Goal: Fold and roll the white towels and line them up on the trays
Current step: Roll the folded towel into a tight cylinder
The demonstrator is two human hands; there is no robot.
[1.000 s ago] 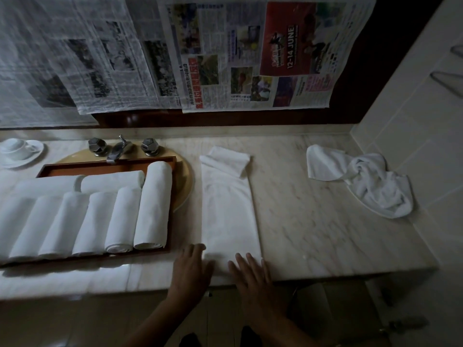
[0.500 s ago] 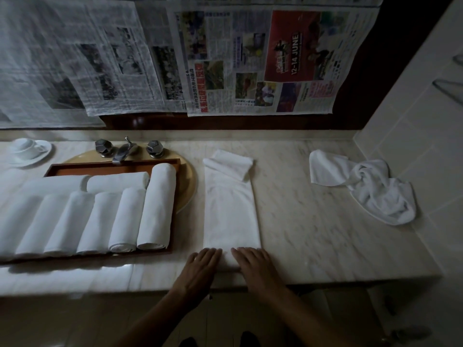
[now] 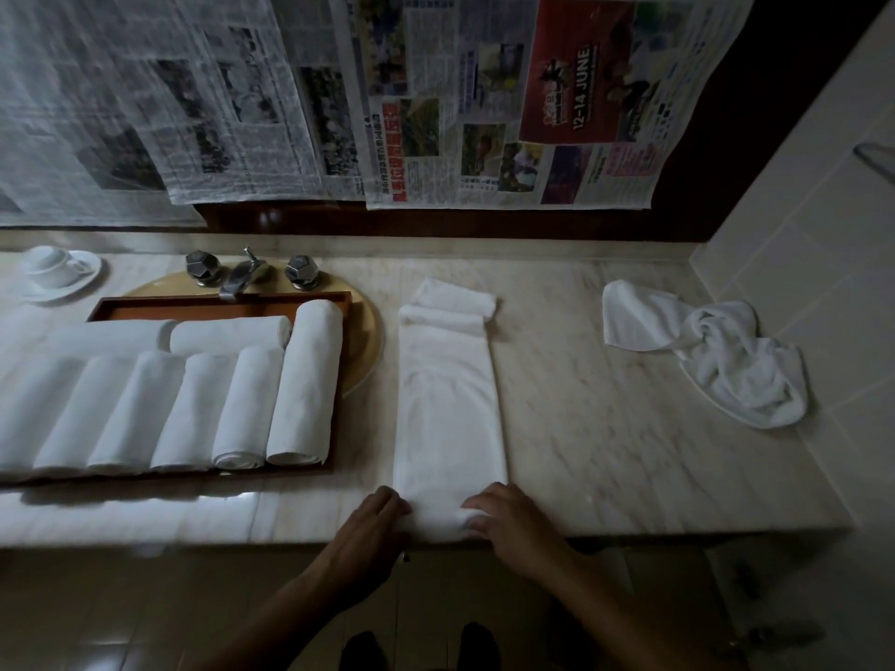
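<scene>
From the head view, a long white folded towel (image 3: 448, 404) is lying as a narrow strip on the pale veined marble bench (image 3: 605, 428), running away from the person. Its far end is doubled back into a small flap. Its near end, at the bench's front edge, is bunching into a low roll.

The left hand (image 3: 373, 525) is curling its fingers against the left end of that roll. The right hand (image 3: 508, 520) is gripping the right end with bent fingers, and its fingertips are sinking into the cloth. Both thumbs are hidden, and the dim light is blurring the knuckles.

Left of the strip, a brown rectangular wooden tray (image 3: 218, 302) is sitting over a round yellowish basin (image 3: 365, 326), covering most of it. Rolled white towels (image 3: 305, 380) are lying side by side on the tray, with two more lying crosswise behind them. The leftmost rolls are washing out in glare and running off the frame, so their number cannot be told.

A chrome tap with two faceted knobs (image 3: 237, 278) is standing behind the tray. A white cup on a saucer (image 3: 55, 271) is sitting at the far left.

Well apart to the right, a crumpled white towel (image 3: 726, 351) is lying near the tiled wall. Sheets of newspaper (image 3: 508, 99) are hanging behind the bench, their small print unreadable. Two dark shapes at the bottom edge, possibly shoes (image 3: 358, 651), are too dark to make out.
</scene>
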